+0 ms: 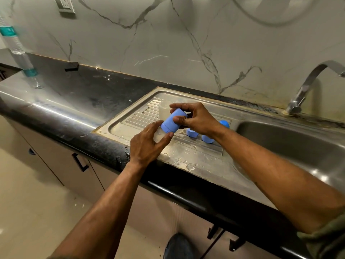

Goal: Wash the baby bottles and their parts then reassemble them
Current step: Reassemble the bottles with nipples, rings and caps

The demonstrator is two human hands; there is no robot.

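Steel drainboard [196, 157]: hands [194, 118] grip unlabelled blue-capped bottle [172, 121].

the light is soft, dim and indoor, falling from above, with bright streaks of glare along the rounded countertop edge [61, 114] and spots on the wet drainboard [188, 159] and sink basin [317, 172]. the wide lens bends lines near the borders. the plastic bottle [18, 51] at far left smears with blur.
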